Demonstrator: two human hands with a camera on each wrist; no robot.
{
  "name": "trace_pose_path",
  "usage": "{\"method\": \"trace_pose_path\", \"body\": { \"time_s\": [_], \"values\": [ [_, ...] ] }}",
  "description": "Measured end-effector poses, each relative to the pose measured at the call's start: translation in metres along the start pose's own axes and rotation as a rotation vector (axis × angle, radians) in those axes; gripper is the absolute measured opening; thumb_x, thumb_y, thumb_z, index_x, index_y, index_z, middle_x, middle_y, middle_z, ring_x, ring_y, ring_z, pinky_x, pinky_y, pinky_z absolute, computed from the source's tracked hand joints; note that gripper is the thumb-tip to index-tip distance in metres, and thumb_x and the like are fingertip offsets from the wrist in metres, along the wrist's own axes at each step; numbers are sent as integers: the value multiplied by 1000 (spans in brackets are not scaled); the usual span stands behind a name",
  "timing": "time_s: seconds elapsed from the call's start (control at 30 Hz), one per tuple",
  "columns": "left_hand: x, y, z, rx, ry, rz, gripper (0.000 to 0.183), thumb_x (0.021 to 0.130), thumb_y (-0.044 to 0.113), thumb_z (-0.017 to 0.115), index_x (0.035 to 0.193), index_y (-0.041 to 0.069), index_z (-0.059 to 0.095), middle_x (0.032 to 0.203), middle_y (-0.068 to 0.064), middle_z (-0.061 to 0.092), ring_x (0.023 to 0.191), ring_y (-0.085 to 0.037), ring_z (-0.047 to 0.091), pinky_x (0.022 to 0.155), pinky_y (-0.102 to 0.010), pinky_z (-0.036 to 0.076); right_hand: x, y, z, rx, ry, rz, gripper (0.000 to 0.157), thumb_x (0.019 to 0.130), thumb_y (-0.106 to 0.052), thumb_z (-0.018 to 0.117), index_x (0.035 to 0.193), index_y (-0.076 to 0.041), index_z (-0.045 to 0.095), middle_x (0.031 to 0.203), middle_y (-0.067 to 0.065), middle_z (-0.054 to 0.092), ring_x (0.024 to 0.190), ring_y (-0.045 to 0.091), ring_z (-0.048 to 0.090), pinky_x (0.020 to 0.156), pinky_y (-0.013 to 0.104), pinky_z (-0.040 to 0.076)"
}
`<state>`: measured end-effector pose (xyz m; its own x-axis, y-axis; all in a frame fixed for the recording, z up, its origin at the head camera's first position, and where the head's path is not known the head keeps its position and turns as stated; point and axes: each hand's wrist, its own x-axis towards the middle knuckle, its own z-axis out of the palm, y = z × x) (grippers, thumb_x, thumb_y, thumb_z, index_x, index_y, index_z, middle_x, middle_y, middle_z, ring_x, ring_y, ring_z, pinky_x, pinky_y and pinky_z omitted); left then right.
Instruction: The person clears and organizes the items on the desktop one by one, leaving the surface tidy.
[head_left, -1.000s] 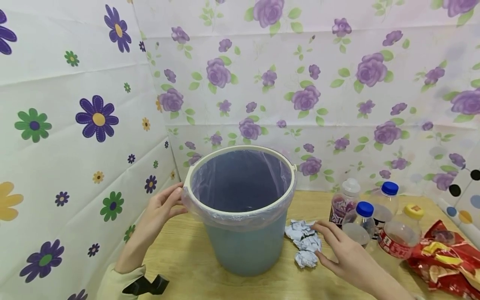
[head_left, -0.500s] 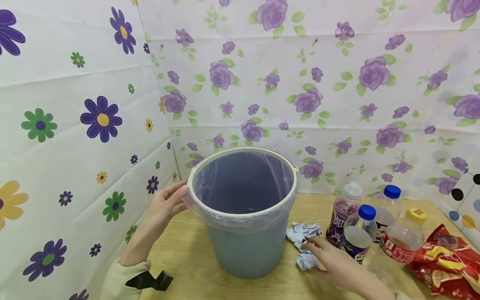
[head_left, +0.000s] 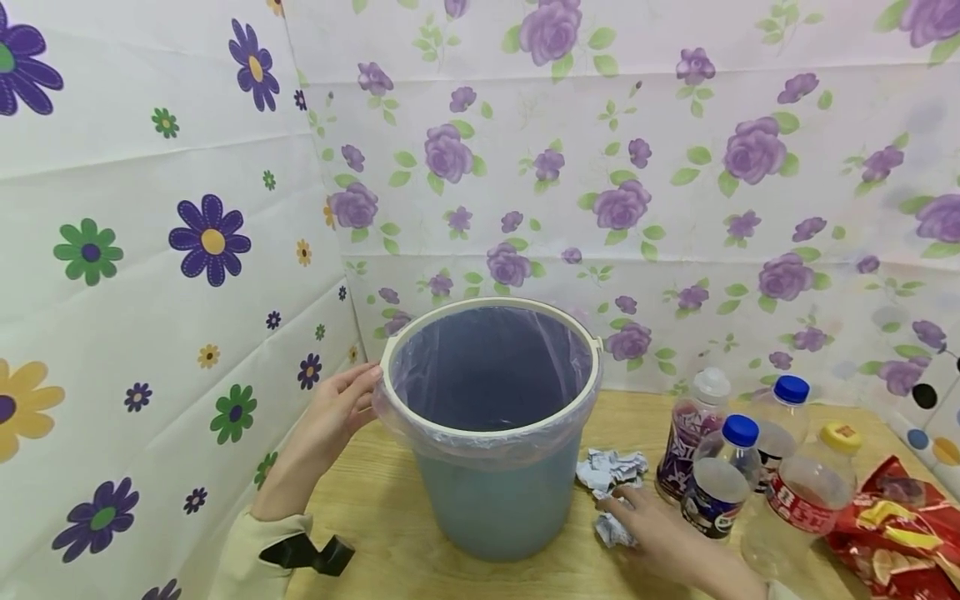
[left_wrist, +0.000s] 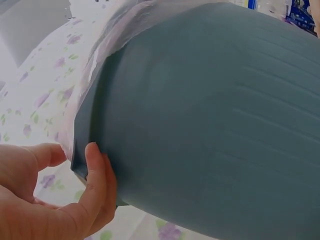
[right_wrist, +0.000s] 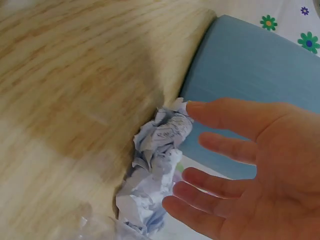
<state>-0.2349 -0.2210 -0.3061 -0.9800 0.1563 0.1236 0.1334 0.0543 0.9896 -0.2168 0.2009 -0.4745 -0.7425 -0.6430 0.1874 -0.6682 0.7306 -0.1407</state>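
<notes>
A blue-green trash can point(head_left: 498, 504) stands upright on the wooden table, lined with a clear plastic bag point(head_left: 480, 447) folded over its pale rim. My left hand point(head_left: 330, 425) grips the rim at the left; in the left wrist view the thumb lies at the bag edge and the fingers point(left_wrist: 97, 175) curl against the can's outer wall. Right of the can lie crumpled balls of white paper point(head_left: 609, 468). My right hand point(head_left: 667, 533) reaches down to the nearest ones, partly covering them. In the right wrist view its fingers are spread, with the thumb at the edge of one paper ball point(right_wrist: 167, 132).
Several plastic bottles stand right of the paper: a purple-labelled one point(head_left: 686, 437), blue-capped ones including the front one point(head_left: 720, 487), and a yellow-capped one point(head_left: 806, 500). A red snack bag point(head_left: 892, 533) lies at the far right. Flowered sheets point(head_left: 480, 208) hang behind and left.
My right hand has moved down and left onto the nearest paper balls. My left hand stays at the rim. The whole view has shifted slightly.
</notes>
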Motion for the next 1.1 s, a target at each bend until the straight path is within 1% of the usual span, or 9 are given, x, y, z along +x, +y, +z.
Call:
{"method": "trace_pose_path", "body": {
  "time_s": [0.13,0.27,0.43,0.53,0.67,0.77,0.87,1.0,1.1],
  "values": [
    [1,0,1,6,-9,-18,59,101,24,49,146,-9,29,141,-26,43,99,-1,64,88,-17,52,0,1,5,45,-49,-38,48,73,-8,76,118,-14,60,107,7,54,86,18,56,65,29,50],
    [2,1,3,5,-9,-33,58,101,25,48,145,-9,30,137,-22,48,99,-1,65,89,-17,52,-3,0,7,131,-99,-55,43,74,0,72,112,-17,59,102,2,49,82,9,47,61,21,42],
    [4,1,5,0,1,-35,56,102,26,46,142,-11,35,123,-9,59,96,-2,66,88,-18,52,-6,-2,8,135,-113,-36,41,77,-2,71,104,-26,53,103,-2,49,86,9,50,63,22,46],
    [5,2,6,11,8,-51,58,102,27,46,144,-11,32,131,-19,55,96,-1,65,88,-17,52,-6,0,9,156,-140,-30,45,75,-1,72,102,-29,51,106,-2,51,89,11,52,64,24,48],
    [5,3,6,26,12,-73,60,101,26,47,146,-9,28,142,-28,42,96,1,63,87,-15,51,-7,4,8,209,-148,-40,43,76,2,70,102,-26,49,105,-4,52,86,8,49,63,22,45],
    [5,4,5,23,7,-70,59,101,25,47,146,-9,29,138,-26,46,95,1,64,87,-14,51,-7,6,5,247,-110,-65,37,81,0,68,105,-21,50,102,-4,52,83,5,47,62,21,44],
    [5,4,4,19,2,-63,58,101,24,48,145,-10,30,129,-17,55,94,0,64,86,-15,52,-6,7,-1,260,-59,-76,34,85,-5,69,110,-20,50,102,-2,54,81,4,49,62,22,45],
    [5,4,3,17,-5,-58,57,101,24,49,143,-11,32,116,-4,60,93,-1,64,85,-15,53,-7,4,-10,210,34,-65,39,83,-5,70,115,-21,52,106,-1,57,87,8,57,64,25,51],
    [5,4,3,23,-10,-59,57,101,24,50,143,-10,33,118,-5,59,94,-2,64,85,-16,53,-8,0,-16,178,106,-48,40,82,-5,70,116,-20,54,108,-4,59,93,10,60,69,26,54]
  ]
}}
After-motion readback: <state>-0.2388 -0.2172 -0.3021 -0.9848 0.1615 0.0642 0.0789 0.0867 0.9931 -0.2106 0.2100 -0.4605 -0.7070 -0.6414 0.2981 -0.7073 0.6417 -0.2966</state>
